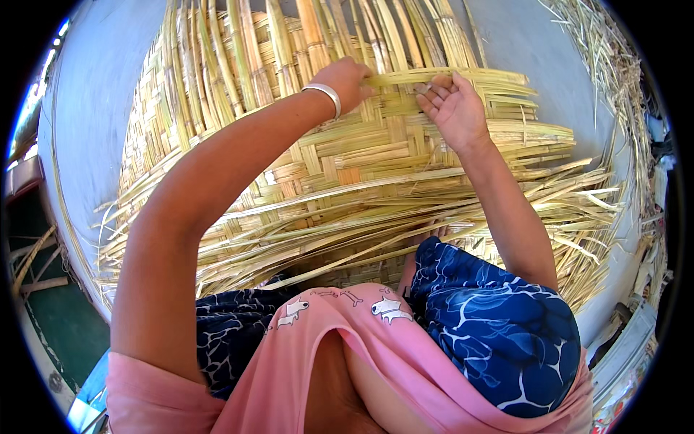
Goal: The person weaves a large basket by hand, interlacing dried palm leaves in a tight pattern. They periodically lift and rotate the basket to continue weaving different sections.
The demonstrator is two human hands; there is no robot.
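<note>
My left hand (345,84), with a silver bangle at its wrist, is closed around the left part of a yellow-green split-cane strip (491,74). The strip runs rightward across the far part of a woven cane mat (347,155). Beside the strip my right hand (455,112) is turned palm up, its fingers loosely bent and apart and the palm bare. Its fingertips are at the strip; whether they press on it is hard to tell. Upright cane strips (311,36) stick out beyond the weave, and their far ends run out of view.
Loose long strips (340,231) lie across the mat's near side, close to my knees in blue patterned cloth (499,325). Strip ends (571,217) fan out at the right. Cane scraps (614,72) litter the grey floor (87,116) along the right edge.
</note>
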